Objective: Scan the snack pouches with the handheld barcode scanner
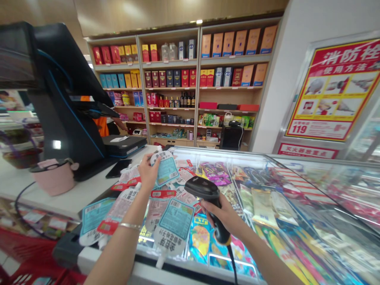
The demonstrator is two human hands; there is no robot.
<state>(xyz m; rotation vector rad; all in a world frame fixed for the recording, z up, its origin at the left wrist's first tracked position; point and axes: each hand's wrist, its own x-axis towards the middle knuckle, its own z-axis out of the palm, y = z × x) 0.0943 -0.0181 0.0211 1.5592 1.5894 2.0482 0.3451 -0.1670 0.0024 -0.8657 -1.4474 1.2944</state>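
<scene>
Black corded scanner wrapped firmly in right grip, nose pointing at the pile | left grip pinching a teal-label spout pouch up high, fingers barely closed on it | more pouches heaped along the near edge of the freezer's glass lid, just beside the white table

Scanner: black body, yellow collar at the cable end, in my right grip. Pouch in my left grip: white, teal label panel, black-striped barcode. Loose pouches below: white, with teal or pink panels and red tags. Basket at lower left: red.
</scene>
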